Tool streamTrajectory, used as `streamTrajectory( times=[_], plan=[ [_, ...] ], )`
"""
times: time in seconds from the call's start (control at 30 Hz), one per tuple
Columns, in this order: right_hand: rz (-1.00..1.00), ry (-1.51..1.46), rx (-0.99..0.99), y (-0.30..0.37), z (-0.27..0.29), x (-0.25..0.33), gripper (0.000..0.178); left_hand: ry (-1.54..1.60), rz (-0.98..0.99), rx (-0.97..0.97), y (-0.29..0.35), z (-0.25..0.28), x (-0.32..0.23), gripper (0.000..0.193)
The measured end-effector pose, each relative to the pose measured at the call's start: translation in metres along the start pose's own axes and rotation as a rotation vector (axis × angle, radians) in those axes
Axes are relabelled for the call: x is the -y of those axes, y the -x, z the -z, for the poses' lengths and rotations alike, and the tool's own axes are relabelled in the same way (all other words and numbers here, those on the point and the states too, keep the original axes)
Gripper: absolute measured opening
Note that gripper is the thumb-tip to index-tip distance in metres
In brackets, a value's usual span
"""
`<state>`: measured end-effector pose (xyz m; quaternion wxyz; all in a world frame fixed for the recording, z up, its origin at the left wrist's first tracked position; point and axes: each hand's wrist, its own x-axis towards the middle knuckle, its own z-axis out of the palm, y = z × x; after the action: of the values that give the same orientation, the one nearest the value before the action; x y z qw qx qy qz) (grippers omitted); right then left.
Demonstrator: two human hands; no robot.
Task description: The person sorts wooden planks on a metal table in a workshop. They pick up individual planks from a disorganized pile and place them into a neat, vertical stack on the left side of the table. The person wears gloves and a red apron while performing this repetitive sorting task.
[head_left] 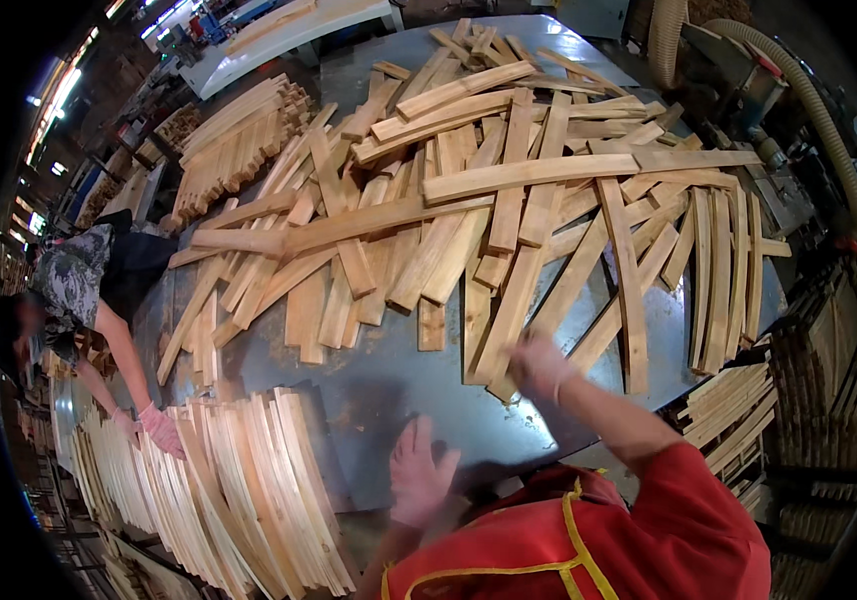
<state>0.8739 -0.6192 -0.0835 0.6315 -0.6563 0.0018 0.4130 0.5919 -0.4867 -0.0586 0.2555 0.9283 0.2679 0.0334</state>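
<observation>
My right hand (541, 368), in a pale pink glove, is at the near end of a wooden slat (521, 320) on the pile. Its fingers are smeared by motion, so I cannot tell whether they grip the slat. My left hand (421, 475), gloved alike, hovers by the near edge of the metal table (379, 400). Its fingers are stretched out and hold nothing. Beyond both hands spreads a loose heap of slats (449, 170), lying crosswise over one another. Several of them are slightly curved.
A co-worker (79, 270) at the left bends over a row of slats standing on edge (249, 470), gloved hands on it. A neat slat stack (239, 140) is at the far left. More slats (734, 415) lie at the right below the table. A ribbed hose (819, 90) hangs far right.
</observation>
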Motion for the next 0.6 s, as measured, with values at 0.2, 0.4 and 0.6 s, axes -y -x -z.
streamTrajectory(
  times=[0.2,0.4,0.6],
  plan=[
    [0.356,1.006,-0.141,0.045,0.050,-0.019,0.058,-0.131,0.007,0.295,-0.039,-0.022,-0.051,0.108],
    [0.289,1.084,-0.853,-0.031,0.203,0.040,0.078,-0.134,0.065,0.403,-0.025,-0.026,-0.027,0.092],
    [0.179,-0.531,-0.135,0.023,0.083,-0.048,0.056,-0.050,0.272,0.086,0.067,0.020,0.049,0.081]
  ],
)
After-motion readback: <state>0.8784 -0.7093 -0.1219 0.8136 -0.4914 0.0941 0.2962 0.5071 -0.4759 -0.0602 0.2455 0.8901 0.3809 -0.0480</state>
